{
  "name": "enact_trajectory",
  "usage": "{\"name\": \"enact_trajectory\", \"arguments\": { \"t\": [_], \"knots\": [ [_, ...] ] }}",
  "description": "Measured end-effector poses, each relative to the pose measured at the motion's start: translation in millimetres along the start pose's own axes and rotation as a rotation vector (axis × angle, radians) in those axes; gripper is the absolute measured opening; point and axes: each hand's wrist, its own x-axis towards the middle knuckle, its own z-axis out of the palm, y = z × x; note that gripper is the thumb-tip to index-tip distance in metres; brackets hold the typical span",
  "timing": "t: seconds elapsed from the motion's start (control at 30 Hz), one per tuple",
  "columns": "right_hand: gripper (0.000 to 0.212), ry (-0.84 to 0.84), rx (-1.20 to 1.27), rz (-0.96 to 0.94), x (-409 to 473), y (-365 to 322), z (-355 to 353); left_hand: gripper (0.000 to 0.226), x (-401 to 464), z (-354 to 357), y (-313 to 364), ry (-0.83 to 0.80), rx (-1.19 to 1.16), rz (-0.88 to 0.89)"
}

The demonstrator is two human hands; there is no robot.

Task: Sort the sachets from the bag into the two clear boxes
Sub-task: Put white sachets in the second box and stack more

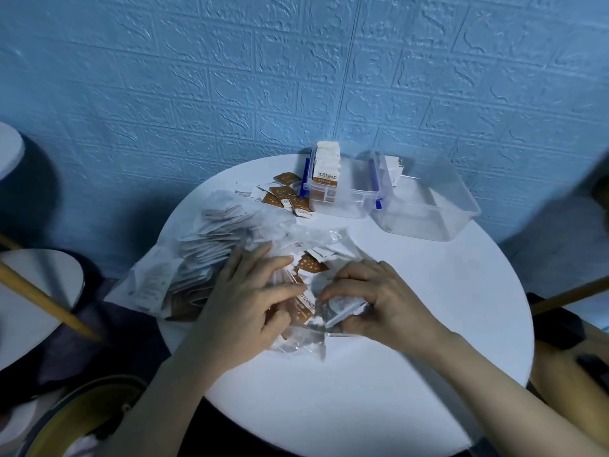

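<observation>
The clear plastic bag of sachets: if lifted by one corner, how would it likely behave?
The bag looks thin and crinkled, so it would probably sag. It bulges with stacked sachets, so likely heavy for film. Its mouth lies open near the left hand; sachets may spill.
</observation>
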Motion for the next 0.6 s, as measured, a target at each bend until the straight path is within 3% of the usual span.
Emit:
{"name": "enact_trajectory", "arguments": {
  "t": [0.23,0.43,0.6],
  "knots": [
    [0.029,0.170,0.349,0.306,-28.2,7.4,-11.9,0.037,-5.2,1.6,20.5,-0.001,-0.145,0.026],
    [0.077,-0.049,0.013,0.400,-50.1,12.6,-28.5,0.033,2.0,9.6,17.6,0.018,-0.247,-0.036],
    [0.083,-0.086,-0.100,0.490,-64.1,-1.1,-36.2,0.040,18.6,14.3,29.9,0.051,-0.043,-0.198]
  ]
}}
